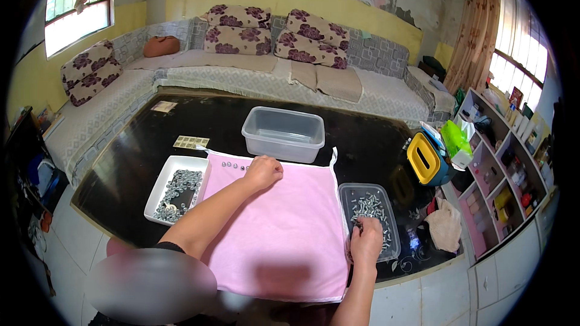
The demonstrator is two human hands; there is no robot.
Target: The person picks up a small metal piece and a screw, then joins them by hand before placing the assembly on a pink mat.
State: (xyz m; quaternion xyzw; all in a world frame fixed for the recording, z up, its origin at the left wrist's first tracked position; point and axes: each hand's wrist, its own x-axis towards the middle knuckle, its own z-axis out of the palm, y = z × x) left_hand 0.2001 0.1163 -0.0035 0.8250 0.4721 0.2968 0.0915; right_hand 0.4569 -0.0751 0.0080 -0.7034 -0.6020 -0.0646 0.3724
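My left hand [263, 171] rests as a closed fist on the far edge of a pink cloth [278, 229], right beside a short row of small metal parts [232, 166]; whether it holds one is hidden. My right hand [365, 238] reaches into a clear plastic tray [347, 196] full of small screws [371, 205], fingers pinched on one at the tray's near side. A white tray [158, 187] holding several small metal nuts [180, 186] sits left of the cloth.
An empty clear plastic tub [284, 133] stands beyond the cloth on the dark glossy table [133, 157]. A yellow and blue container [426, 160] sits at the table's right end. Sofas ring the far side; open shelves [507, 169] stand at right.
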